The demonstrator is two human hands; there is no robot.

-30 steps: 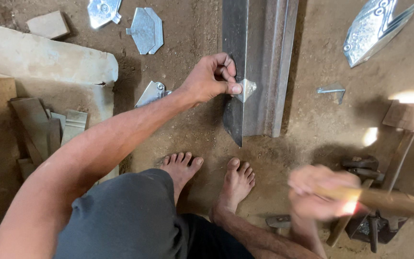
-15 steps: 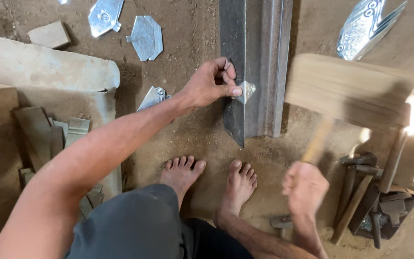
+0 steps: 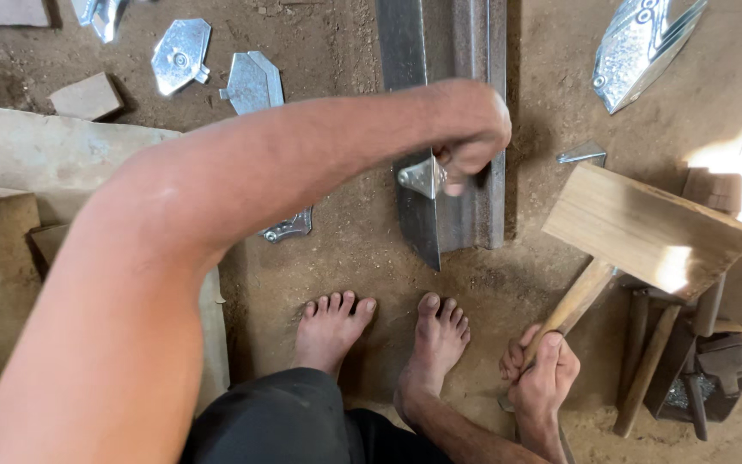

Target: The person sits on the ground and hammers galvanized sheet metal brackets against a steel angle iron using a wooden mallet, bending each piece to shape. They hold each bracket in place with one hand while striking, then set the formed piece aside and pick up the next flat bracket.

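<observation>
Head view: our left hand (image 3: 471,137) is closed on a small shiny folded sheet-metal piece (image 3: 421,177), pressing it against the long grey steel angle bar (image 3: 440,51) lying on the dirt floor; our right hand (image 3: 541,376) grips the handle of a pale wooden block mallet (image 3: 646,230), its head right of the left hand; flat cut metal plates (image 3: 252,82) lie left of that hand.

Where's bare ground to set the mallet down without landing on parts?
Bare dirt lies between the steel rail and the embossed metal piece at top right, and between the feet and the rail's near end. Crowded: the tool pile at lower right, and the cut metal pieces at upper left.
</observation>
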